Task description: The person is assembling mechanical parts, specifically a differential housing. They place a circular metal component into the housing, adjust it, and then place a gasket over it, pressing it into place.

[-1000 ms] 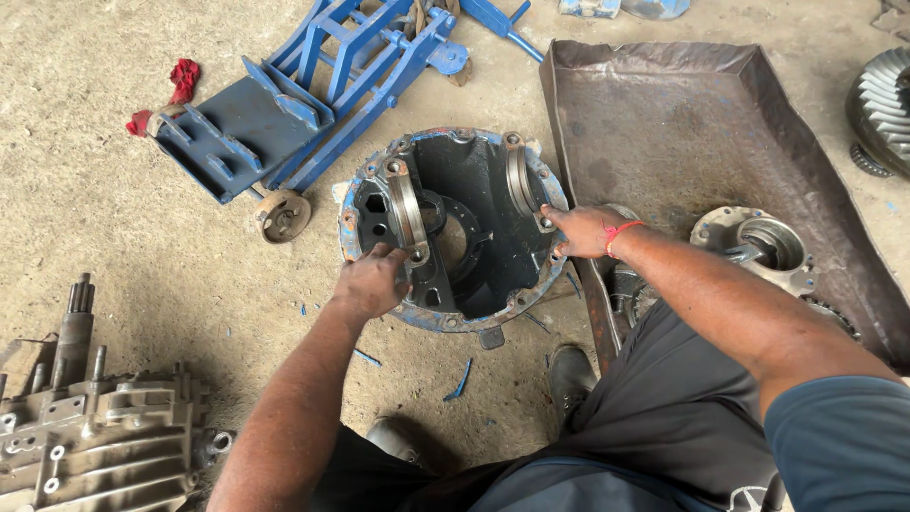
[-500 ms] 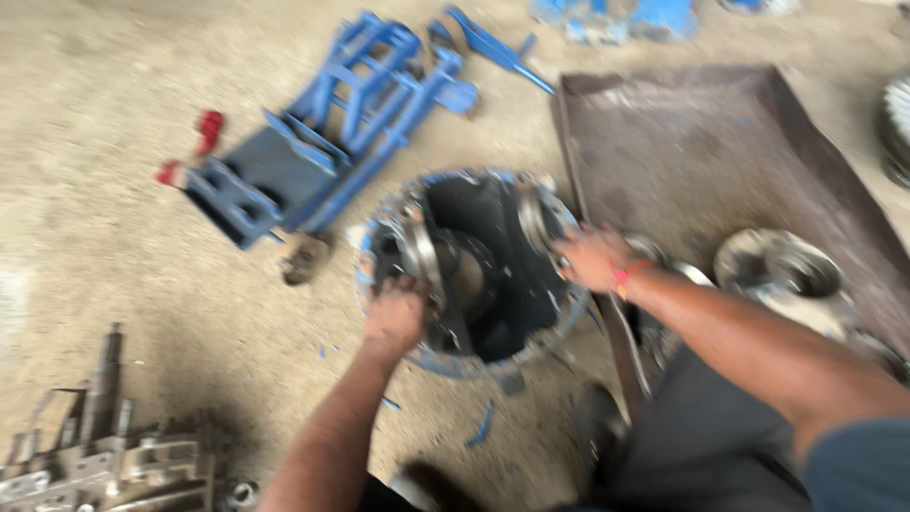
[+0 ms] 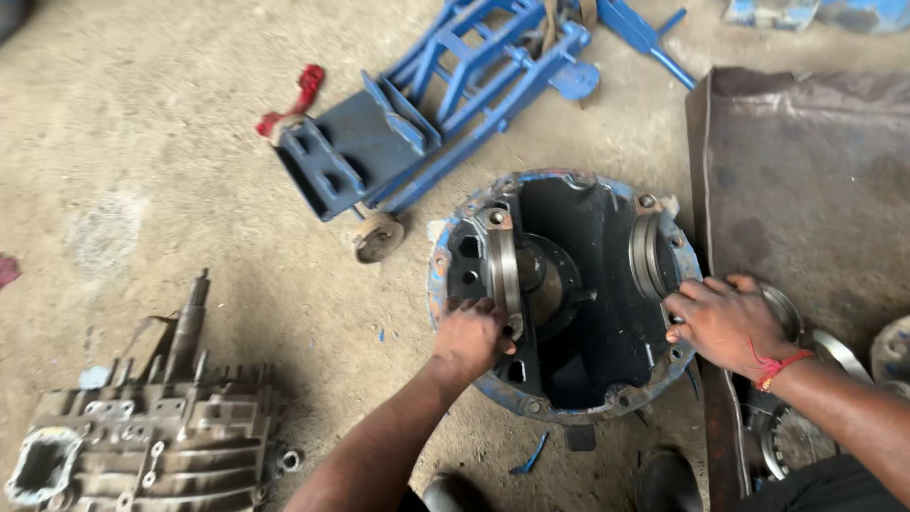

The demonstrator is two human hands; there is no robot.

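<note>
— While both hands grip it, where does the round blue housing [image 3: 569, 294] sit?
— Centre of the frame, on the concrete floor [image 3: 161, 142], open side up.
— And the hands?
— The left hand [image 3: 469, 337] is closed over the lower left rim; the right hand [image 3: 720, 320] clasps the right rim.
— Anything nearby?
— A blue jack [image 3: 427, 123] at upper centre, a grey gearbox [image 3: 142, 436] at lower left, a dark metal tray [image 3: 806, 190] on the right.

1. Floor [image 3: 171, 142]: bare dusty concrete
2. On it: round blue housing [image 3: 569, 398], blue jack frame [image 3: 445, 104], grey gearbox casing [image 3: 142, 446], rusty metal tray [image 3: 806, 190], scattered blue paint chips [image 3: 531, 457]
</note>
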